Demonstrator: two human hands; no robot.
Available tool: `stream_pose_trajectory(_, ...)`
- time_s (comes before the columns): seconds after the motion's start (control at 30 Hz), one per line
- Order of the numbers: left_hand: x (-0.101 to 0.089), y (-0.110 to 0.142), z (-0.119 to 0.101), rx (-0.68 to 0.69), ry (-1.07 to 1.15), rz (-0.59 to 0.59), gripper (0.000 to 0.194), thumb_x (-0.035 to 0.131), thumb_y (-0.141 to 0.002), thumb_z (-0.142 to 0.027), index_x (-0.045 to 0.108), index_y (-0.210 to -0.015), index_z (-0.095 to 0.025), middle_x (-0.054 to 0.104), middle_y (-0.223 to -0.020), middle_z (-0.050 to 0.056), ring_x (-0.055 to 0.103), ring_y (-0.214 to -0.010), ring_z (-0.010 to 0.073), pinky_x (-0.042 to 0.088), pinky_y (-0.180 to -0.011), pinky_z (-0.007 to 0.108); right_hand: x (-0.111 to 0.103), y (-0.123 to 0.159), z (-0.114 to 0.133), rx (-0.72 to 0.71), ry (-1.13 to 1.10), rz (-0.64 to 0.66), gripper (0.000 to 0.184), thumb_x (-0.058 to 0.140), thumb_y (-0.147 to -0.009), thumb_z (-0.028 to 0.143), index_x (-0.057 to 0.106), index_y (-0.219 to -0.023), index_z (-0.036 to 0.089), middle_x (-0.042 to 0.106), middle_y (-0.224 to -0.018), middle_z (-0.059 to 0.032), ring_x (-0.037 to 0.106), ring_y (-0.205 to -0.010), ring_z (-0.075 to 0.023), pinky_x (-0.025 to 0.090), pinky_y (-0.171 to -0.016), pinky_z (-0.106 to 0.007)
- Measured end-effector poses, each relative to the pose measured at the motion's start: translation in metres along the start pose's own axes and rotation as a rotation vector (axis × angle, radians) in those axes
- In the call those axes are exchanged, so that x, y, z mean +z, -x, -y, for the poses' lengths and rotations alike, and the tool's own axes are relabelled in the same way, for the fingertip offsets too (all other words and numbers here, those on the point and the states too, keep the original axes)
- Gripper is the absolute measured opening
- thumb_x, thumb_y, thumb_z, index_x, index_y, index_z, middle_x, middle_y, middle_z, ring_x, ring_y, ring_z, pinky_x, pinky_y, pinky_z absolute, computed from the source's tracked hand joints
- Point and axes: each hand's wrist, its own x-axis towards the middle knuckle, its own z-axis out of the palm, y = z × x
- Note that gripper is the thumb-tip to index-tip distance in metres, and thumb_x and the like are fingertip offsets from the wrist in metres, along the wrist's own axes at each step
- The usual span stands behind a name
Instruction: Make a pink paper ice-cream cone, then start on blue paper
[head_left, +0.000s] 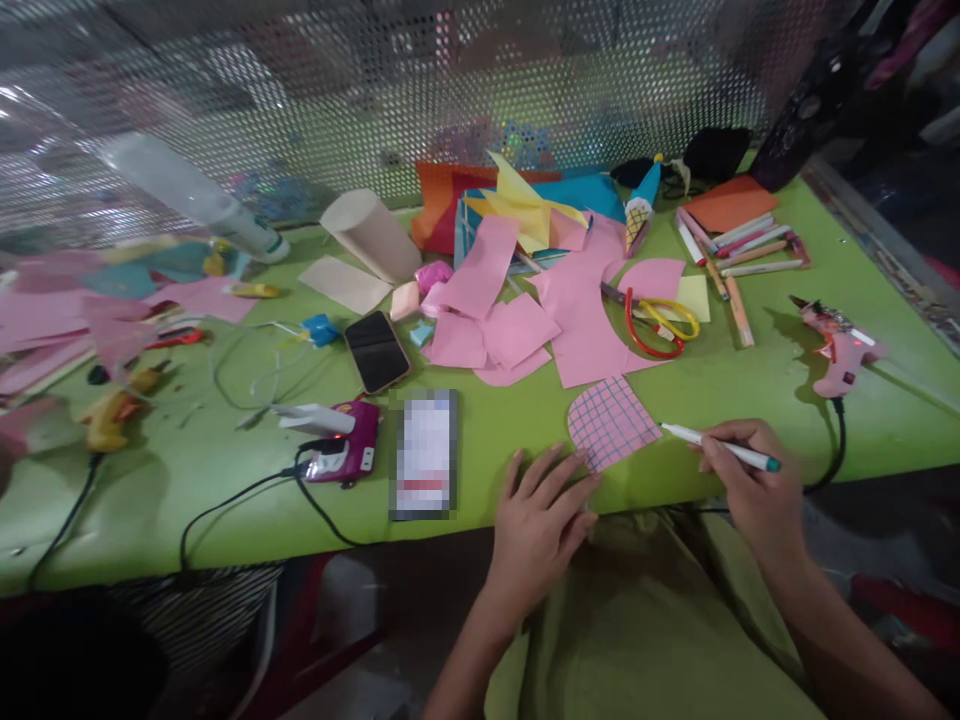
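A rounded pink paper piece (609, 422) with a drawn grid lies near the front edge of the green table (225, 470). My left hand (541, 520) lies flat with fingers spread, its fingertips on the paper's left edge. My right hand (750, 478) is closed around a white marker with a teal cap (720, 447). The marker's tip points at the paper's right edge.
Pink paper scraps (525, 320) and red-and-yellow scissors (660, 325) lie behind. A pink glue gun (836, 350) stands at the right, its cord running off the edge. A phone (376, 350), a magenta device (341, 450), markers (739, 255) and a paper cone (639, 212) are also around.
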Motion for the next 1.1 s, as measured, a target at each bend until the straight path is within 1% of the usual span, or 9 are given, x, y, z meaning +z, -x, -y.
stream_pose_trajectory(0.13,-0.004,-0.001,-0.001,0.008,0.081,-0.112,0.032,0.052,-0.105,-0.031,0.070,-0.131,-0.027,0.070,-0.141,0.008,0.058,-0.136,0.0264,0.034,-0.121,0.054,-0.002,-0.007,0.004,-0.013,-0.224,0.023,0.011,0.076,-0.090,0.034,0.070,-0.091,0.025,0.069,-0.072,0.0008,0.064,-0.066,-0.0180,0.051,-0.060,-0.030)
stream_pose_trajectory(0.23,-0.009,-0.013,-0.010,-0.076,0.164,-0.138,0.030,0.052,-0.105,-0.030,0.070,-0.128,-0.025,0.078,-0.116,0.007,0.068,-0.107,0.0230,0.052,-0.098,0.042,-0.003,-0.009,0.021,0.013,-0.408,0.129,0.014,0.080,-0.084,0.037,0.071,-0.088,0.026,0.069,-0.074,-0.0007,0.061,-0.061,-0.0170,0.047,-0.051,-0.029)
stream_pose_trajectory(0.3,-0.011,-0.026,-0.017,-0.131,0.246,-0.087,0.026,0.053,-0.105,-0.029,0.072,-0.123,-0.025,0.079,-0.102,0.005,0.069,-0.091,0.0200,0.054,-0.084,0.034,-0.002,-0.008,0.034,0.033,-0.454,0.234,0.018,0.083,-0.082,0.040,0.072,-0.088,0.027,0.069,-0.075,-0.0015,0.060,-0.059,-0.0166,0.047,-0.047,-0.028)
stream_pose_trajectory(0.4,-0.011,-0.043,-0.026,-0.152,0.348,-0.077,0.020,0.056,-0.104,-0.026,0.072,-0.115,-0.022,0.079,-0.103,0.004,0.071,-0.093,0.0181,0.055,-0.085,0.030,0.000,-0.006,0.048,0.007,-0.443,0.344,0.020,0.084,-0.081,0.042,0.073,-0.087,0.027,0.070,-0.075,-0.0018,0.059,-0.055,-0.0156,0.048,-0.045,-0.028)
stream_pose_trajectory(0.53,-0.009,-0.052,-0.035,-0.085,0.360,-0.089,0.017,0.056,-0.104,-0.020,0.071,-0.112,-0.021,0.079,-0.105,0.003,0.071,-0.099,0.0180,0.055,-0.090,0.031,0.000,-0.003,0.052,-0.042,-0.416,0.367,0.017,0.083,-0.084,0.042,0.074,-0.087,0.028,0.071,-0.075,-0.0014,0.059,-0.057,-0.0155,0.048,-0.047,-0.027)
stream_pose_trajectory(0.63,-0.008,-0.052,-0.041,-0.050,0.295,-0.051,0.018,0.055,-0.104,-0.019,0.070,-0.115,-0.022,0.078,-0.105,0.004,0.071,-0.098,0.0194,0.055,-0.089,0.033,-0.002,-0.001,0.051,-0.081,-0.328,0.383,0.018,0.080,-0.087,0.043,0.073,-0.087,0.027,0.070,-0.075,-0.0012,0.058,-0.057,-0.0157,0.045,-0.047,-0.028)
stream_pose_trajectory(0.77,-0.004,-0.051,-0.047,-0.002,0.139,0.013,0.019,0.054,-0.105,-0.024,0.070,-0.115,-0.021,0.077,-0.101,0.006,0.069,-0.092,0.0217,0.054,-0.084,0.036,-0.005,0.004,0.049,-0.106,-0.243,0.474,0.015,0.076,-0.091,0.040,0.072,-0.088,0.026,0.069,-0.077,-0.0004,0.056,-0.060,-0.0150,0.044,-0.051,-0.028)
stream_pose_trajectory(1.0,0.013,-0.047,-0.051,0.149,-0.019,0.022,0.025,0.044,-0.107,-0.023,0.067,-0.112,-0.016,0.074,-0.089,0.007,0.066,-0.083,0.0218,0.052,-0.078,0.037,-0.003,0.013,0.035,-0.050,-0.405,0.436,0.016,0.077,-0.090,0.038,0.070,-0.084,0.025,0.067,-0.075,0.0004,0.058,-0.057,-0.0142,0.048,-0.048,-0.027)
stream_pose_trajectory(1.1,0.020,-0.047,-0.054,0.159,-0.049,0.031,0.026,0.043,-0.108,-0.024,0.067,-0.112,-0.016,0.074,-0.091,0.008,0.065,-0.084,0.0220,0.051,-0.079,0.037,-0.002,0.015,0.031,-0.016,-0.452,0.451,0.016,0.076,-0.091,0.038,0.069,-0.084,0.025,0.067,-0.073,0.0007,0.058,-0.055,-0.0139,0.047,-0.046,-0.026)
